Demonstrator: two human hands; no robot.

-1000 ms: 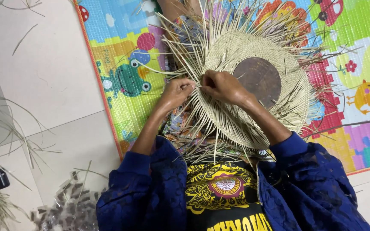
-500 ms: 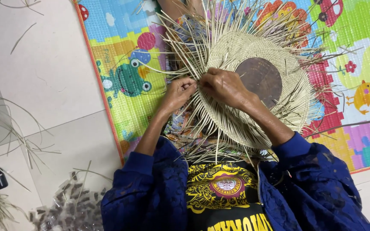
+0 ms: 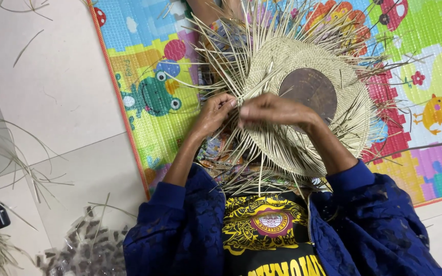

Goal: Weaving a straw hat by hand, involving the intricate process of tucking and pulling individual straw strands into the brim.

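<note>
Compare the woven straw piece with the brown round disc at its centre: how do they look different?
The woven straw piece is pale tan, plaited, and far wider, with loose strands fanning out all round its edge; the brown disc is dark, smooth, small and clean-edged. The left hand and right hand pinch strands at the straw piece's rim, and neither touches the disc. Both are round and sit over the colourful play mat.

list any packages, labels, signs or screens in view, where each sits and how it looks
No packages, signs or screens.
Shirt print: on the black shirt at bottom centre; round maroon badge in yellow ornament, yellow lettering below.
Play mat: on the floor under the woven straw piece; bright cartoon pictures with small printed words by them, orange edge.
</note>
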